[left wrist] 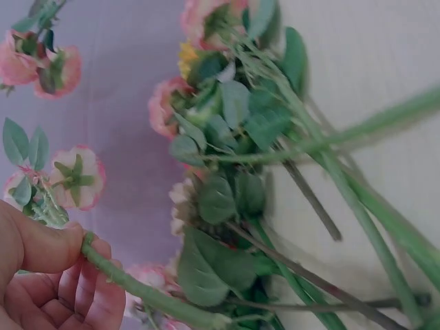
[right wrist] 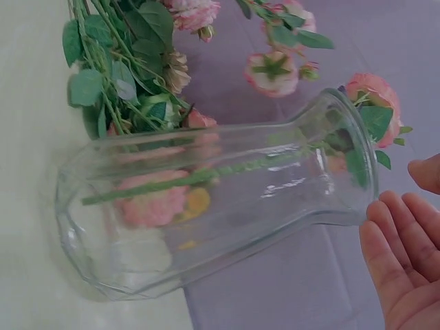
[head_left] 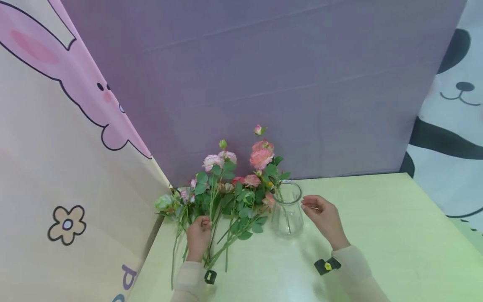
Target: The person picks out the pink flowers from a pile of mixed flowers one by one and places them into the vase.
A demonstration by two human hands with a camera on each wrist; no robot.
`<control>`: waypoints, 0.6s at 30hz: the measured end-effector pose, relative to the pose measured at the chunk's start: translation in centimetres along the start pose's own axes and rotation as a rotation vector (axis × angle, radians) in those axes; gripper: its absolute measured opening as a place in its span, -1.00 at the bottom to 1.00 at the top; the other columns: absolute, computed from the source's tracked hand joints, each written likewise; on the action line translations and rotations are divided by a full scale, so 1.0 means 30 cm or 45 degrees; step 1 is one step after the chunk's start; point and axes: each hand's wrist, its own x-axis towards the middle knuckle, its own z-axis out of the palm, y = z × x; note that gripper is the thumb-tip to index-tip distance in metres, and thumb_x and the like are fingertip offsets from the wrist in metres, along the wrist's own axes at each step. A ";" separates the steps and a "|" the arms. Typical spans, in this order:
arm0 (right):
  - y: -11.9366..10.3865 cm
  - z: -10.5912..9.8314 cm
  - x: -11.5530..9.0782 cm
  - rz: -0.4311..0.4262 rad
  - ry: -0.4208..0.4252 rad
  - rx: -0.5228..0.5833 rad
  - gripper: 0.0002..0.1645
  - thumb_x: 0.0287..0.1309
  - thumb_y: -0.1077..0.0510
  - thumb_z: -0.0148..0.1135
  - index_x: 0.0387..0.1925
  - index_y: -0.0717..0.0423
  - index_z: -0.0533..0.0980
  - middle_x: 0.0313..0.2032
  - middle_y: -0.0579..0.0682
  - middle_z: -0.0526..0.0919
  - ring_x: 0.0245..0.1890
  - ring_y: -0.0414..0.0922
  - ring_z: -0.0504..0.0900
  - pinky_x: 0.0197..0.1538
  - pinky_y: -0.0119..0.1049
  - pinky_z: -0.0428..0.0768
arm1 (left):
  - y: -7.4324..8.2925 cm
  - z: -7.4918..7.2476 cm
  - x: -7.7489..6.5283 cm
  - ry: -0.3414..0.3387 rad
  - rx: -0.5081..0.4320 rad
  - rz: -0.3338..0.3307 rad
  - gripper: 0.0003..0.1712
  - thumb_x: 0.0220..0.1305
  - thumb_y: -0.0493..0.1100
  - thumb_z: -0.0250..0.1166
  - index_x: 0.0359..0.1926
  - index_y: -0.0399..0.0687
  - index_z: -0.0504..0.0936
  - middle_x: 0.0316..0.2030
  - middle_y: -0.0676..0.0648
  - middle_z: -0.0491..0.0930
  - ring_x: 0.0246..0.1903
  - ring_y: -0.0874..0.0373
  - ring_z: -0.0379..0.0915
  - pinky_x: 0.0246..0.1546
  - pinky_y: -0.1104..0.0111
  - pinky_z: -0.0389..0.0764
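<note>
My left hand [head_left: 198, 237] pinches the green stem [left wrist: 148, 292] of an artificial flower between thumb and fingers. Its pale pink-white blooms [head_left: 213, 162] stand up above the flower pile. A clear glass vase [head_left: 287, 218] stands upright to the right of the pile, with one coral-pink flower [head_left: 261, 158] leaning in it. Through the glass, that flower's stem [right wrist: 137, 191] reaches close to the base. My right hand [head_left: 323, 218] is beside the vase's rim [right wrist: 368, 172], fingers extended and gripping nothing. Whether its fingertips touch the glass, I cannot tell.
Several artificial flowers and leafy stems [head_left: 245, 212] lie heaped on the pale table [head_left: 377, 235] at the left, some stems pointing toward me. A purple-grey backdrop [head_left: 241, 84] rises behind the table. Printed cartoon sheets hang at the left [head_left: 75, 167] and right [head_left: 449, 126].
</note>
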 end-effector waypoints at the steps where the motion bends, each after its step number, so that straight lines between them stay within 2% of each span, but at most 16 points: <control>1: 0.004 0.002 -0.004 0.011 -0.008 0.011 -0.68 0.18 0.18 0.25 -0.05 0.25 0.52 -0.11 0.13 0.64 -0.22 -0.43 0.53 -0.15 -0.56 0.55 | 0.009 -0.001 -0.001 0.001 -0.019 0.007 -0.86 0.18 -0.34 0.26 -0.21 -0.30 0.61 -0.34 -0.16 0.64 -0.30 -0.07 0.59 -0.27 0.12 0.60; 8: 0.020 0.017 -0.024 0.039 -0.036 0.079 -0.69 0.17 0.20 0.26 -0.07 0.27 0.52 -0.14 0.15 0.64 -0.25 -0.36 0.56 -0.15 -0.52 0.56 | 0.054 0.001 -0.010 0.044 -0.088 0.065 -0.87 0.15 -0.39 0.29 -0.24 -0.30 0.62 -0.35 -0.15 0.64 -0.36 -0.02 0.57 -0.34 0.21 0.59; 18: 0.025 0.035 -0.041 -0.006 -0.075 0.138 -0.71 0.13 0.28 0.26 -0.11 0.35 0.52 -0.22 0.20 0.65 -0.30 -0.35 0.57 -0.20 -0.49 0.58 | 0.106 0.035 -0.025 0.084 -0.295 0.208 -0.85 0.14 -0.42 0.29 -0.23 -0.32 0.58 -0.35 -0.16 0.60 -0.36 0.04 0.49 -0.40 0.38 0.54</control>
